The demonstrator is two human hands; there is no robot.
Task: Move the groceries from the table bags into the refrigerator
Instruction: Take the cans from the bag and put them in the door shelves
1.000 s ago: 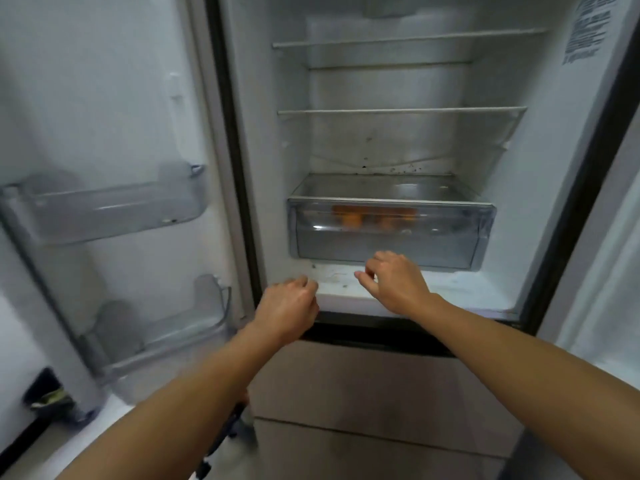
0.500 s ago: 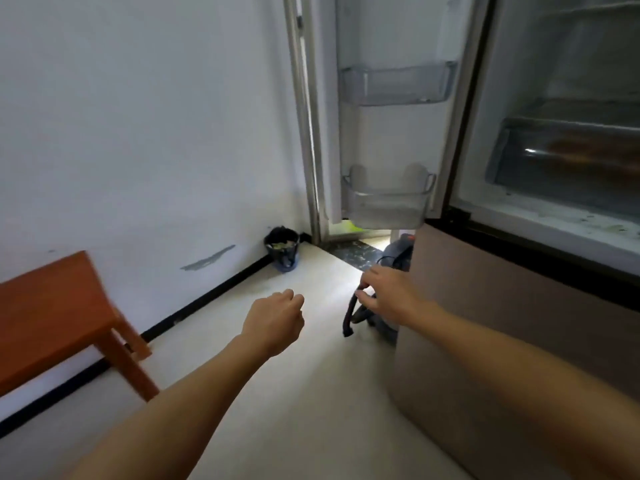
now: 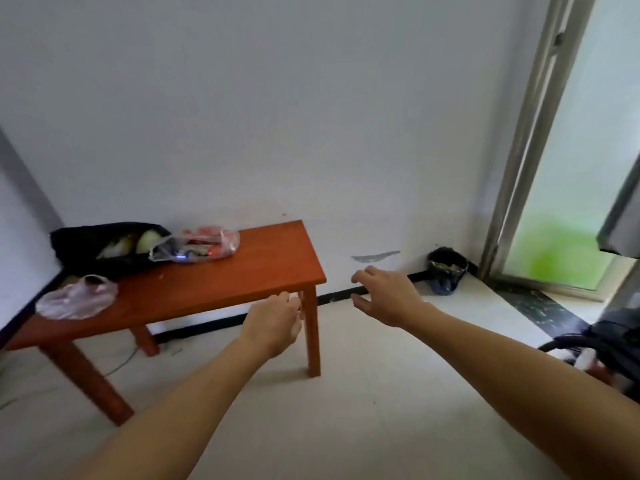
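A small red-brown wooden table (image 3: 242, 271) stands against the white wall at left. On it lie a black bag (image 3: 86, 244) showing pale round produce, a clear plastic bag (image 3: 204, 245) with red and blue packets, and a crumpled pinkish plastic bag (image 3: 78, 301) near the front left. My left hand (image 3: 273, 322) hangs in front of the table's right front leg, fingers loosely curled, holding nothing. My right hand (image 3: 384, 297) is stretched out to the right of the table with fingers spread, empty. Only a corner of the refrigerator door (image 3: 620, 220) shows at the right edge.
A small dark bin (image 3: 445, 273) sits in the corner by a sliding glass door (image 3: 561, 202). A dark bag or appliance with a hose (image 3: 602, 344) lies on the floor at right. Pale tiled floor (image 3: 363, 393) stretches between me and the table.
My view has swung left from the open refrigerator to the table with the bags. Both hands stay empty; the right hand has spread its fingers.
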